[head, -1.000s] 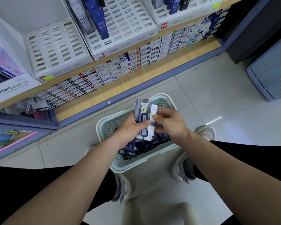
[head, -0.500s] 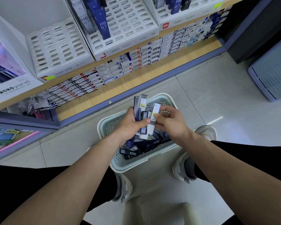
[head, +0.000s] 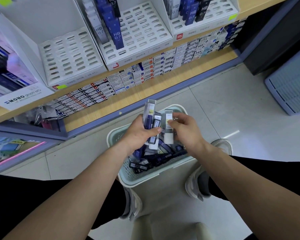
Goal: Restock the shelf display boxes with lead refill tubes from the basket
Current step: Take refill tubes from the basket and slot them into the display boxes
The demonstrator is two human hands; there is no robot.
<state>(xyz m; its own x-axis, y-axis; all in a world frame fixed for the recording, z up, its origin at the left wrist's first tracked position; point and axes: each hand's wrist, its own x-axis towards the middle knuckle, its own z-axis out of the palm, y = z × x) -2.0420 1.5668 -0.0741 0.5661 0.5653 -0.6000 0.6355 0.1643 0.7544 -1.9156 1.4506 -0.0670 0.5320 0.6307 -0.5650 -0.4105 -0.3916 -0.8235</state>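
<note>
Our left hand [head: 139,134] grips bundle of lead refill tubes [head: 150,118], upright above basket [head: 142,179]. Our right hand [head: 186,134] pinches single white-ended tube [head: 168,126] just beside bundle. Many loose tubes [head: 156,158] lie in basket. Left display box [head: 68,56] shows only bare slots. Middle display box [head: 142,32] and right display box [head: 211,16] hold few tubes each. We judge restocking barely begun: most slots and most of basket left.

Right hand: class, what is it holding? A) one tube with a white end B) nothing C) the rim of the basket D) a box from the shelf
A: the right hand pinches a single tube, next to the bundle gripped by the left hand.
</note>
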